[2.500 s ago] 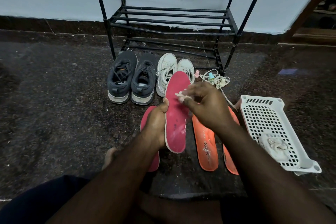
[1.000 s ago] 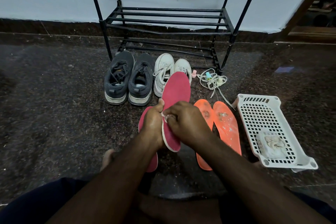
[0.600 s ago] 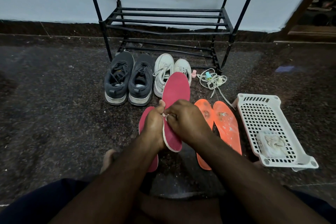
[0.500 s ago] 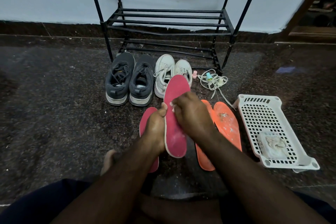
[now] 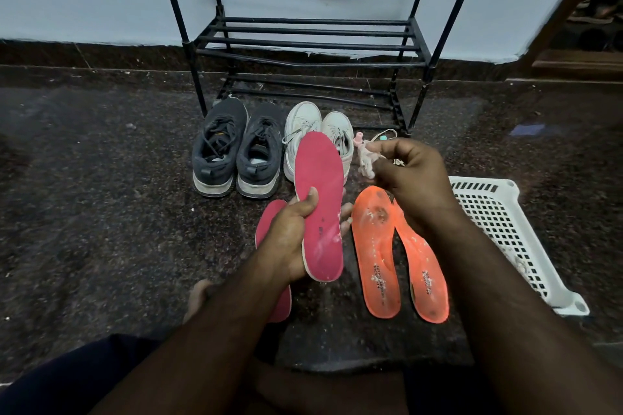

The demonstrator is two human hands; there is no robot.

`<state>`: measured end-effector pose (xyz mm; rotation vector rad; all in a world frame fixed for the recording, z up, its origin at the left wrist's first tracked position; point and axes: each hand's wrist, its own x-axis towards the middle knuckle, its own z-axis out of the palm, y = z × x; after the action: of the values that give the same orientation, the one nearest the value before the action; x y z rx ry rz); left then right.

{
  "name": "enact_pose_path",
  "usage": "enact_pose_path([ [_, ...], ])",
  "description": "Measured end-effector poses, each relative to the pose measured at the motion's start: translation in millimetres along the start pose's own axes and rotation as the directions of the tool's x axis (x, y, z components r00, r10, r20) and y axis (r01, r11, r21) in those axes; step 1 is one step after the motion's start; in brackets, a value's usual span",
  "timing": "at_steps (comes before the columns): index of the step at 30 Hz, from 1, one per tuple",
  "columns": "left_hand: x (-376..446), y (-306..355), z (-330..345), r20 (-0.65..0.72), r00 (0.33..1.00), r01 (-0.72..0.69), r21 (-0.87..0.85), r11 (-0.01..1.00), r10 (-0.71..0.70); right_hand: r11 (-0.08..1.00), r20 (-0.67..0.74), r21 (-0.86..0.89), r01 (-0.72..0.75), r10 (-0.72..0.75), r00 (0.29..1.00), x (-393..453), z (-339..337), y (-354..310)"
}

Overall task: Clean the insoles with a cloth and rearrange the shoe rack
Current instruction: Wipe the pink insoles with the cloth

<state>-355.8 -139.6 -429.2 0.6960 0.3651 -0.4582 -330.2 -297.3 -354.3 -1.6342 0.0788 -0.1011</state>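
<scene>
My left hand [image 5: 296, 236] grips the pink insole [image 5: 320, 205] by its edge, thumb on top. My right hand [image 5: 409, 178] pinches a small cloth [image 5: 365, 162] just right of that insole's toe.

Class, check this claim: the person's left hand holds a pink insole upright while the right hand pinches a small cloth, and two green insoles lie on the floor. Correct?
Not quite. The head view shows the two insoles on the floor are orange, not green. The left hand does hold the pink insole, and the right hand pinches the cloth.

Both orange insoles [image 5: 377, 259] carry dark print near the heel, too small to read.
</scene>
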Motion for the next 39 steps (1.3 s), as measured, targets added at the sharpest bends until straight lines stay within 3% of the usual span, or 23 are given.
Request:
enact_pose_path([
  [4, 3, -2, 0, -0.01, 0.999, -0.052, -0.014, 0.999, 0.052, 0.958, 0.099, -0.28, 0.061, -0.035, 0.995, -1, 3, 12],
  [7, 4, -2, -2, -0.019, 0.993, -0.113, 0.072, 0.991, 0.115, 0.726, 0.215, -0.622, 0.294, -0.203, 0.955, -4, 13, 27],
  [9, 3, -4, -1, -0.029, 0.99, -0.13, 0.144, 0.981, 0.135, 0.551, 0.279, -0.726, 0.411, -0.309, 0.909, -7, 21, 34],
  [12, 3, -4, -1, -0.037, 0.989, -0.134, 0.139, 0.981, 0.14, 0.474, 0.313, -0.783, 0.404, -0.262, 0.913, -12, 30, 42],
  [16, 4, -3, -1, -0.04, 0.991, -0.125, 0.095, 0.988, 0.129, 0.489, 0.375, -0.749, 0.447, -0.244, 0.894, -21, 35, 46],
  [20, 2, -4, 1, -0.03, 0.989, -0.135, 0.159, 0.978, 0.141, 0.517, 0.228, -0.756, 0.401, -0.366, 0.902, -12, 29, 41],
  [22, 2, -4, 0, -0.034, 0.989, -0.136, 0.172, 0.976, 0.144, 0.522, 0.221, -0.766, 0.375, -0.332, 0.917, -11, 28, 38],
  [26, 4, -1, 0, -0.022, 0.99, -0.135, 0.103, 0.985, 0.138, 0.522, 0.381, -0.735, 0.433, -0.21, 0.9, -25, 34, 39],
  [31, 3, -1, -1, -0.046, 0.99, -0.13, 0.116, 0.985, 0.137, 0.525, 0.268, -0.76, 0.383, -0.284, 0.921, -19, 33, 36],
  [36, 5, 5, -2, -0.08, 0.99, -0.112, 0.048, 0.993, 0.116, 0.551, 0.369, -0.731, 0.402, -0.175, 0.913, -28, 34, 34],
  [39, 4, 4, -1, -0.089, 0.989, -0.113, 0.053, 0.992, 0.117, 0.582, 0.324, -0.72, 0.378, -0.2, 0.925, -27, 32, 35],
])
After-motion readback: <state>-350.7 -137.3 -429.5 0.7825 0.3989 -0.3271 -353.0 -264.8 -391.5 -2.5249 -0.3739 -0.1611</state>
